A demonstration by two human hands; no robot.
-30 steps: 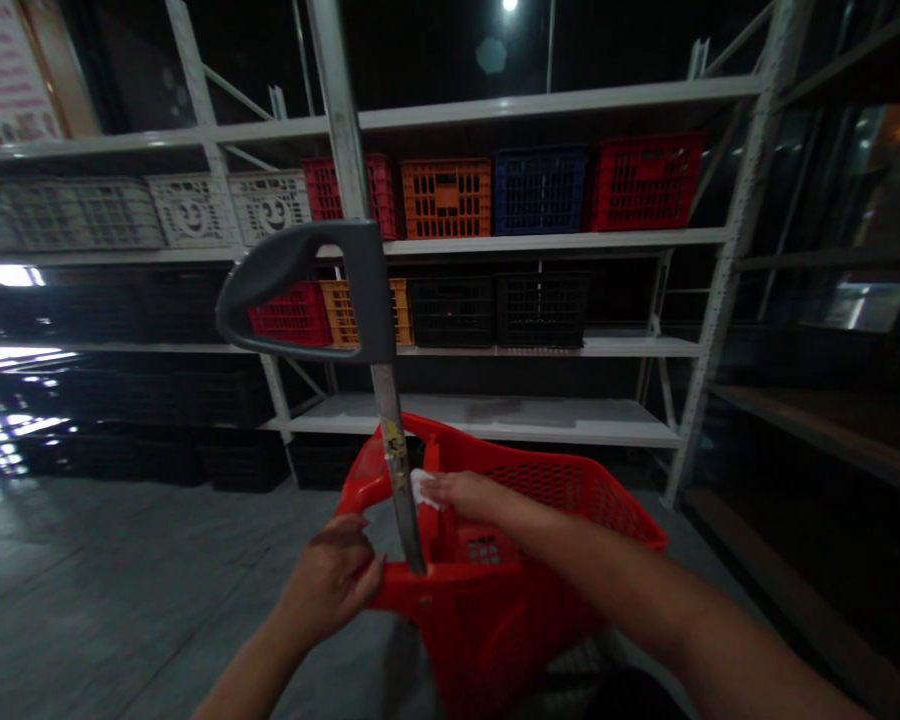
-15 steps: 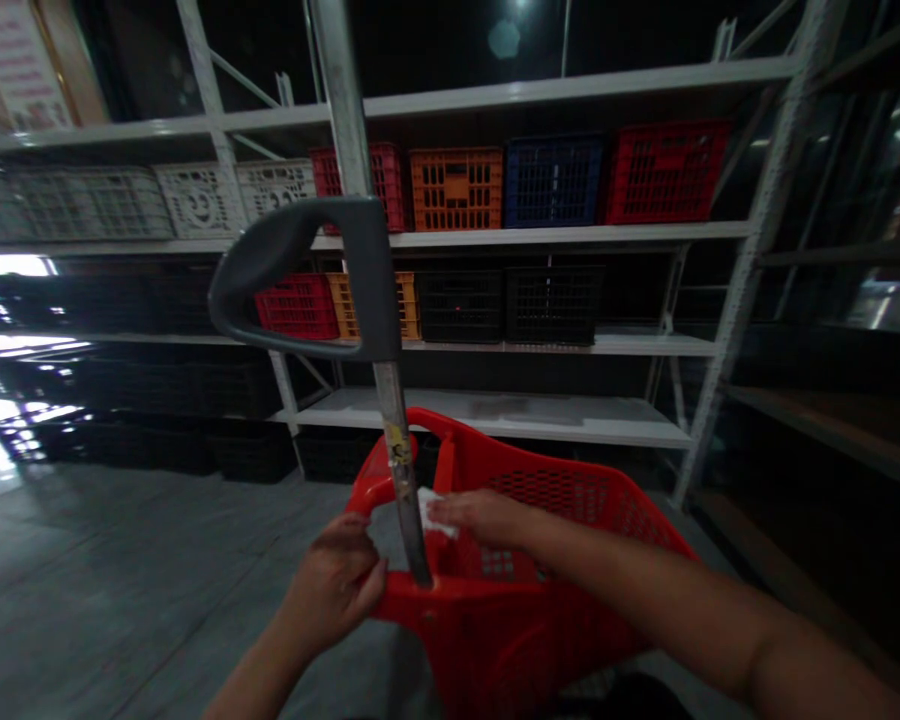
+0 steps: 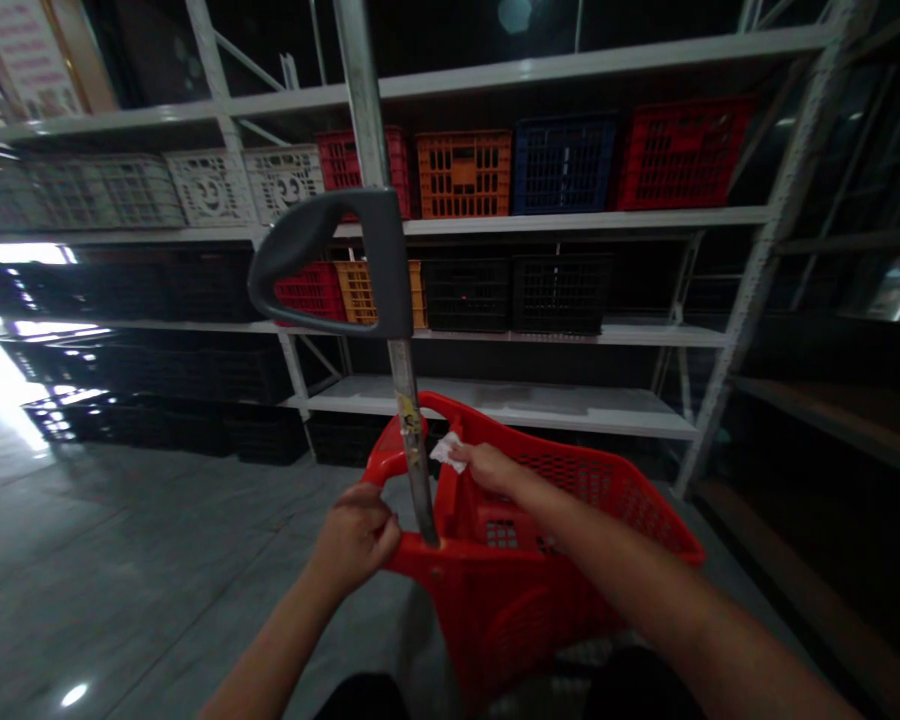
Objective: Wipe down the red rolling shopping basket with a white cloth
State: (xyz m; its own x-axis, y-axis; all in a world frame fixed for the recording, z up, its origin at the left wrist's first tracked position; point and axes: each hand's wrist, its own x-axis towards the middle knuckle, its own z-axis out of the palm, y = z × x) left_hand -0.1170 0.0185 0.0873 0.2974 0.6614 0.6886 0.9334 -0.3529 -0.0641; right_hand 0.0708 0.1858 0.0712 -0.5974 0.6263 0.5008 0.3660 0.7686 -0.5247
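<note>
A red plastic shopping cart [image 3: 495,610] with a perforated basket stands in front of me. My left hand [image 3: 356,535] is wrapped round the cart's red handle frame, left of a worn metal pole [image 3: 418,480]. That pole rises from the cart and carries a grey loop handle [image 3: 386,265] higher up. My right hand [image 3: 487,468] pinches a crumpled white tissue [image 3: 448,452] at the near inner edge of the basket, just right of the pole. Whether the tissue touches the red plastic I cannot tell.
Behind the cart stands a white metal rack [image 3: 585,225] with several crates, among them an orange crate [image 3: 463,175] and a blue crate [image 3: 564,165]. Dark crates [image 3: 142,370] fill the lower left. A dark shelf [image 3: 832,410] borders the right side. Grey floor [image 3: 120,570] spreads at left.
My right hand has moved up and forward with the tissue along the basket's edge. My left hand still grips the handle frame. The view has shifted slightly.
</note>
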